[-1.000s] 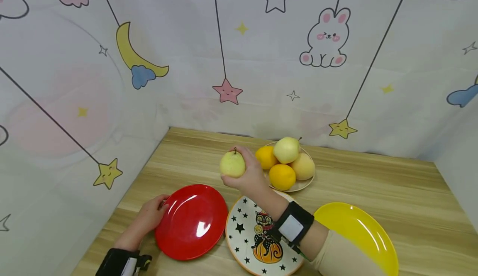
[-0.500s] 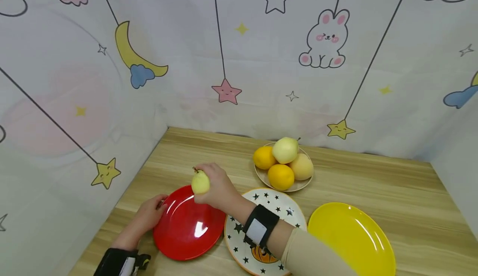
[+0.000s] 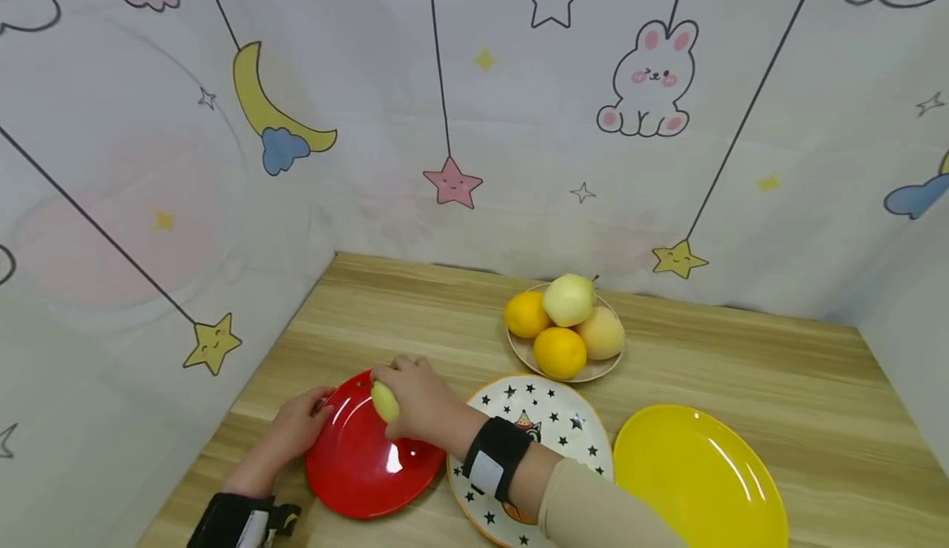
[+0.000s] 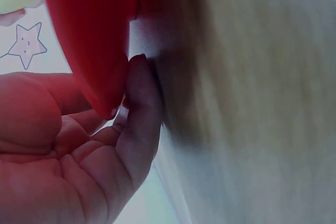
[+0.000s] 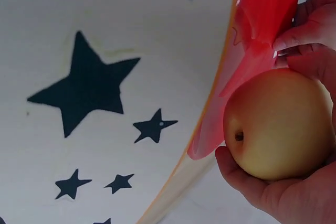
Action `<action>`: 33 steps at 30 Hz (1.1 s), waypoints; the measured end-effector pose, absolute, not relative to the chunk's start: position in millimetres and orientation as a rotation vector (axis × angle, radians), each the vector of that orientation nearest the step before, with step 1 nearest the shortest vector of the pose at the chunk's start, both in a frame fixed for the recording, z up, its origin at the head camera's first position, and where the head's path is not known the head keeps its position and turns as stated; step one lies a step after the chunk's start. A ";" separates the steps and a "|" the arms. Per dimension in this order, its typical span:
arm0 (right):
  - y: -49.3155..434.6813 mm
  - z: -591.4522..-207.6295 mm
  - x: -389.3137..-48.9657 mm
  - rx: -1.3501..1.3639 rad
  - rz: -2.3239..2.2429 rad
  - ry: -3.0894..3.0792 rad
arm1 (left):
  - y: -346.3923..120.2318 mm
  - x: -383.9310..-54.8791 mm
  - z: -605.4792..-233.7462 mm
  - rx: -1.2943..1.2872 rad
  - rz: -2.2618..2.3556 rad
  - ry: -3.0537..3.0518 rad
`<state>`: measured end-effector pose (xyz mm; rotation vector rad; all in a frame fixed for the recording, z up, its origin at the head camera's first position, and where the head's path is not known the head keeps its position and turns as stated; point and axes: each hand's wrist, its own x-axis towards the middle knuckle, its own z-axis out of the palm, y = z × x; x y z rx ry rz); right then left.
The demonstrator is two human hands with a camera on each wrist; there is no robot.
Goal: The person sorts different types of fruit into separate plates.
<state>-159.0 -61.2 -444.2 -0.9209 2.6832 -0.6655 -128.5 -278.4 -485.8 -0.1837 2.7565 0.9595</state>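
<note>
The red plate (image 3: 363, 470) has its rim gripped by the left hand (image 3: 300, 424), fingers beneath, while the right hand (image 3: 418, 400) grips a pear (image 3: 385, 402) over that plate, contact undetermined, and the pear could, in my judgement, roll off the glossy surface if released high or if the rim lifted.

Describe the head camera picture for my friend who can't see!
A right hand holds a round yellow-green fruit over a shiny round red plate, gripped by the left hand. To the right are a round white star-patterned plate and a round yellow plate; behind, a cream dish holds four yellowish fruits.
</note>
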 end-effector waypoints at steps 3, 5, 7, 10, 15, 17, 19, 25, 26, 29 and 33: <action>-65.9 -448.6 -157.1 -1.008 -0.460 2.723 | -278.7 -129.1 -484.9 -0.174 0.946 2.770; -68.5 -449.9 -155.1 -1.047 -0.374 2.751 | -278.7 -129.4 -484.5 -0.163 0.940 2.781; -70.1 -449.7 -153.7 -1.059 -0.349 2.767 | -278.8 -129.4 -484.5 -0.149 0.936 2.792; -70.4 -448.5 -152.3 -1.060 -0.359 2.770 | -278.8 -129.2 -484.5 -0.143 0.941 2.796; -67.8 -450.1 -152.1 -1.092 -0.384 2.762 | -278.6 -129.2 -484.9 -0.144 0.957 2.788; -66.6 -451.4 -152.5 -1.125 -0.381 2.760 | -278.4 -129.3 -485.0 -0.135 0.955 2.794; -65.6 -452.3 -152.3 -1.160 -0.374 2.756 | -278.2 -129.3 -484.8 -0.128 0.952 2.804; -63.9 -456.2 -154.1 -1.218 -0.402 2.762 | -277.4 -128.8 -484.1 -0.161 0.952 2.776; -63.6 -456.6 -154.3 -1.221 -0.415 2.760 | -277.3 -128.7 -483.9 -0.172 0.953 2.766; -62.7 -457.8 -155.5 -1.235 -0.430 2.753 | -277.2 -128.5 -483.8 -0.184 0.950 2.755; -61.7 -459.6 -156.3 -1.247 -0.431 2.749 | -277.2 -128.3 -484.5 -0.178 0.950 2.761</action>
